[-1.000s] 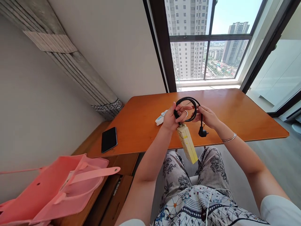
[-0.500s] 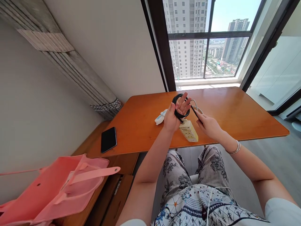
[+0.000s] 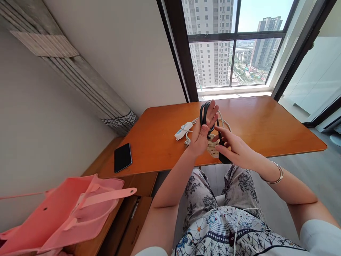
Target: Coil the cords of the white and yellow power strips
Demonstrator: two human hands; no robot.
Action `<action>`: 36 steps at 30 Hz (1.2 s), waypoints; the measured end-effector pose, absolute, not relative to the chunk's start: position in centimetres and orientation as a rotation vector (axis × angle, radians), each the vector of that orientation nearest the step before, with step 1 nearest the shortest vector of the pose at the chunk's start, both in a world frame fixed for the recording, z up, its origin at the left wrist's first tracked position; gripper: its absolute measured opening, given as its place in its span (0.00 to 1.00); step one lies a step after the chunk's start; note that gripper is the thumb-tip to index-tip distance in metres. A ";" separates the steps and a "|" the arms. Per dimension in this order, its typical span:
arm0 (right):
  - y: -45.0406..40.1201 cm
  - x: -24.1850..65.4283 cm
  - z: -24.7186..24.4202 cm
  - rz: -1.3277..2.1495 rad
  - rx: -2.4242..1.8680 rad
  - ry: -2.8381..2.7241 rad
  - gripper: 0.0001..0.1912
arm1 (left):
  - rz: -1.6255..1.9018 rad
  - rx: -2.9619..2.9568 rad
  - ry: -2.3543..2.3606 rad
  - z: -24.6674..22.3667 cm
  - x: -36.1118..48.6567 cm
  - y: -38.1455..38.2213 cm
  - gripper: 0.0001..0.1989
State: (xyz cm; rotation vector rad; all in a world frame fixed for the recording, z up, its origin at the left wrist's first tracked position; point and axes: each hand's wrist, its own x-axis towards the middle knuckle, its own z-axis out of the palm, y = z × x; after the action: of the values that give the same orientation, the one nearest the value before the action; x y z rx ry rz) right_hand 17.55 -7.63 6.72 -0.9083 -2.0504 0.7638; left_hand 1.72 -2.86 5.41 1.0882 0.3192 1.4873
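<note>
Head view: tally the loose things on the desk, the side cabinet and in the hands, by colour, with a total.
Black: 2, the coiled cord held by the left hand and right hand, and the phone.
White: 2, the power strip and the small cabled device.
Pink: 1, the bag.
Total: 5

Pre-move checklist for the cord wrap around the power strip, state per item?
1. Black cord coiled around left hand: ok, loops sit over the fingers.
2. Right hand gripping the cord's free end: ok, plug end pinched.
3. Power strip supported: cannot tell, mostly hidden between the hands.
4. White cable apart from the black loops: cannot tell, it runs just behind them.
5. White adapter lying apart on table: ok.
6. Phone away from the hands: ok.
</note>
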 end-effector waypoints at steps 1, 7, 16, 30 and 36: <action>-7.5 17.6 6.5 0.820 -0.871 -2.019 0.28 | 1.489 1.082 0.308 5.6 1.7 -3.0 0.17; -5.7 19.1 5.3 0.783 -0.694 -2.105 0.26 | 1.486 1.005 0.336 7.8 1.7 -3.6 0.19; -4.8 19.0 6.0 -0.160 -0.716 -2.202 0.11 | 1.415 1.003 0.366 7.5 2.3 -4.0 0.22; -5.0 16.0 5.3 0.370 -1.005 -1.874 0.22 | 1.286 1.036 0.331 7.1 3.0 -3.7 0.27; -4.7 15.6 5.5 0.568 -1.071 -1.753 0.20 | 1.317 1.023 0.402 6.8 2.7 -3.2 0.22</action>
State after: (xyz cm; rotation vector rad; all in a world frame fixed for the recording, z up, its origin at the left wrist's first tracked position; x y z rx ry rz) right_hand 15.63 -4.74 5.51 -1.0713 -1.7527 0.5684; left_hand 2.66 -3.24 6.82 1.0230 0.4020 1.3173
